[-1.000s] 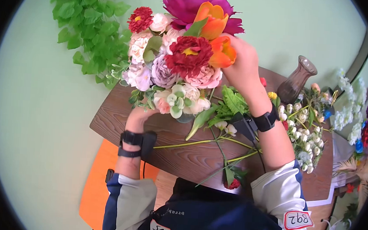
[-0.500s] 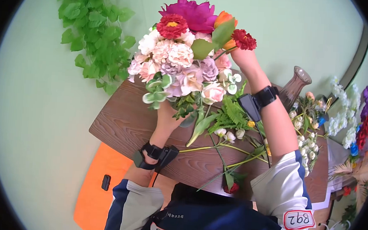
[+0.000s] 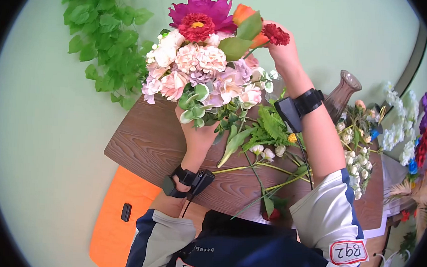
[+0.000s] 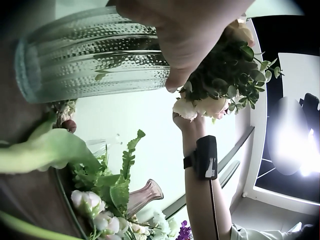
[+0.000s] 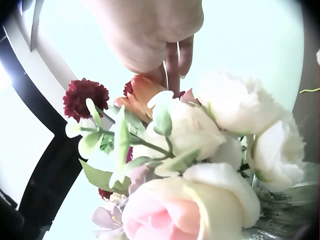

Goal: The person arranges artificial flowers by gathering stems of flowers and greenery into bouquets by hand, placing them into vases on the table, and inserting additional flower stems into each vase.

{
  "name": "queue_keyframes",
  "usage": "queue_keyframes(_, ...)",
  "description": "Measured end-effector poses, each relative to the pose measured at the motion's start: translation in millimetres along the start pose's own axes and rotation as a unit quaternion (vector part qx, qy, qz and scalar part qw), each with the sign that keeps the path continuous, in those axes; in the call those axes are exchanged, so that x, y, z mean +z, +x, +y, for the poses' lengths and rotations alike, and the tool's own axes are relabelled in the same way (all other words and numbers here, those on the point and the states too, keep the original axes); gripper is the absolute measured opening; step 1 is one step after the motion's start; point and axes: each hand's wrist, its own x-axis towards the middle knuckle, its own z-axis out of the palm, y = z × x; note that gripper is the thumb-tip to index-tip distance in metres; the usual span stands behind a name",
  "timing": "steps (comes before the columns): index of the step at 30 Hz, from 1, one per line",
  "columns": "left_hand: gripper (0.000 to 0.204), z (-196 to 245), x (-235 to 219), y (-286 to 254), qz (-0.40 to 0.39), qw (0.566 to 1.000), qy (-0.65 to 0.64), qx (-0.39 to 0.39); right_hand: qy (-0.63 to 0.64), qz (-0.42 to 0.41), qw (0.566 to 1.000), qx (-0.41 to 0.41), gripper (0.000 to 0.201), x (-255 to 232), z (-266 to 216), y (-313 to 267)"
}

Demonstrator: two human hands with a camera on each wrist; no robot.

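My left hand (image 3: pixel 196 137) grips a ribbed clear glass vase (image 4: pixel 95 65) near its top, thumb along the side. The vase is tilted and holds a full bouquet: pale pink roses (image 3: pixel 173 85), a large magenta flower (image 3: pixel 201 10), a red flower (image 3: pixel 196 27) with a yellow centre, and eucalyptus leaves. At the bouquet's far right is my right hand (image 3: pixel 287 52), beside an orange tulip (image 5: pixel 145 92) and a small dark red flower (image 3: pixel 276 34). Its fingers point down behind the tulip in the right wrist view; blooms hide the fingertips nearest the stems, so their grip cannot be told.
On the wooden table (image 3: pixel 140 134) lie fern leaves (image 3: pixel 270 127), crossing green stems and white blossoms (image 3: pixel 359 167). A smoky glass vase (image 3: pixel 342 85) stands at the back right. Green vines (image 3: pixel 102 29) hang on the wall at the left; more flowers (image 3: pixel 423 146) are at the far right.
The bouquet has turned and tipped, showing different blooms, and shifted slightly left. The left hand came into view below it. My right hand went down, then rose towards the far side.
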Motion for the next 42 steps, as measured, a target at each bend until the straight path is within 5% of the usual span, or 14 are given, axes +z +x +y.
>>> queue_keyframes(4,0.074,18,-2,6,0.046,0.997,-0.053,-0.021,-0.012,-0.021,0.999,0.044,0.027,-5,-4,0)
queue_keyframes(10,0.066,2,2,-1,-0.071,0.997,-0.032,-0.009,0.011,-0.011,0.998,0.056,0.040,-6,-9,-7)
queue_keyframes(12,0.065,3,0,-2,-0.062,0.994,-0.061,-0.062,0.053,-0.047,0.997,-0.013,0.038,-5,-15,-4)
queue_keyframes(22,0.067,3,-1,-3,-0.074,0.982,-0.126,-0.123,0.010,-0.190,0.980,0.067,0.025,-18,-14,44)
queue_keyframes(25,0.068,3,0,-3,-0.068,0.992,-0.086,-0.062,0.181,-0.128,0.965,0.141,0.016,-12,-23,51)
queue_keyframes(27,0.069,-4,5,-10,-0.045,0.972,-0.135,-0.184,0.262,-0.081,0.958,0.089,0.019,-11,-36,57)
queue_keyframes(28,0.069,-7,5,-12,-0.045,0.972,-0.135,-0.185,0.262,-0.081,0.957,0.090,0.019,-14,-44,57)
queue_keyframes(30,0.072,5,0,-2,-0.135,0.989,0.034,-0.046,0.328,-0.019,0.945,0.007,0.022,-21,-71,53)
queue_keyframes(33,0.075,-9,7,-8,-0.078,0.992,0.079,0.061,0.432,-0.038,0.899,-0.062,0.022,-41,-99,64)
queue_keyframes(38,0.074,2,12,9,0.015,0.999,-0.030,-0.038,0.402,-0.067,0.863,-0.300,0.016,-77,-158,48)
queue_keyframes(39,0.084,1,12,12,0.015,0.999,-0.034,-0.039,0.356,0.086,0.894,-0.257,0.022,-68,-192,42)
queue_keyframes(40,0.084,0,14,15,0.017,0.999,-0.033,-0.040,0.303,-0.068,0.906,-0.287,0.013,-110,-193,49)
queue_keyframes(42,0.088,0,20,21,0.056,0.998,0.015,-0.039,0.316,-0.013,0.901,-0.298,0.010,-108,-212,26)
